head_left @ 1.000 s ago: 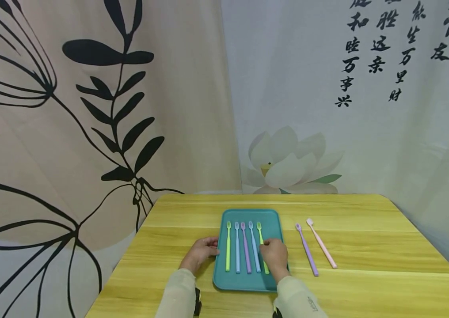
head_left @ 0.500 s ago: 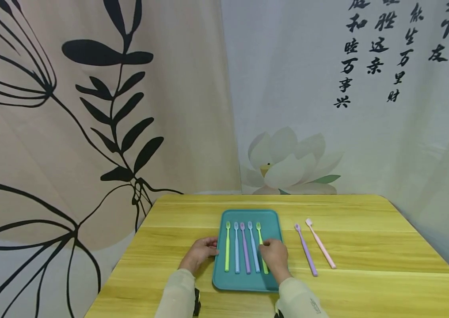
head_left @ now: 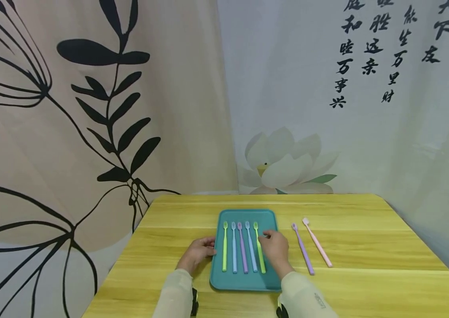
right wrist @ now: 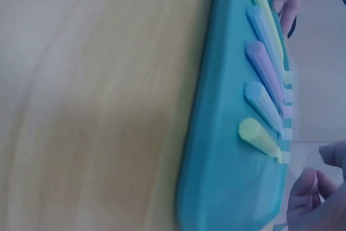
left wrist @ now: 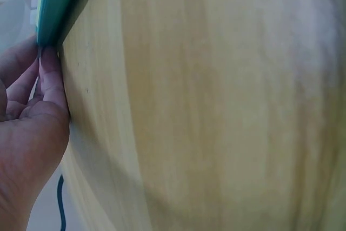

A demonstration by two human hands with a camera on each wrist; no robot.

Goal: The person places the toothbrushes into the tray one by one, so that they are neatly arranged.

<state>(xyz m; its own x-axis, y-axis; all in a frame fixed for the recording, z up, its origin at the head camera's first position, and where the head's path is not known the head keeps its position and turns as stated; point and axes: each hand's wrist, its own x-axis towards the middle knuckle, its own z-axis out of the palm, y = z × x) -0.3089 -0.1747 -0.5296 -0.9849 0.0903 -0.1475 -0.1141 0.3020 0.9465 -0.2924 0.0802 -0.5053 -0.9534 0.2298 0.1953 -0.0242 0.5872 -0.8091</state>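
My right hand hangs over the right part of the tray, thumb and fingertips a little apart with nothing between them, while my left hand pinches the tray's left rim. The rightmost green toothbrush lies on the tray just left of my right fingers, much closer to that hand than to my left; its long axis runs roughly along the tray's long sides, its head pointing to the far edge and leaning slightly left. Four more toothbrushes lie in a row between it and the left rim, heads at the far end too. On the surface, beyond the tray's right edge, lie the loose purple toothbrush and the pink toothbrush, both to the right of my right hand, purple nearer; their heads point to the surface's far edge, long axes slanting leftward as they go.
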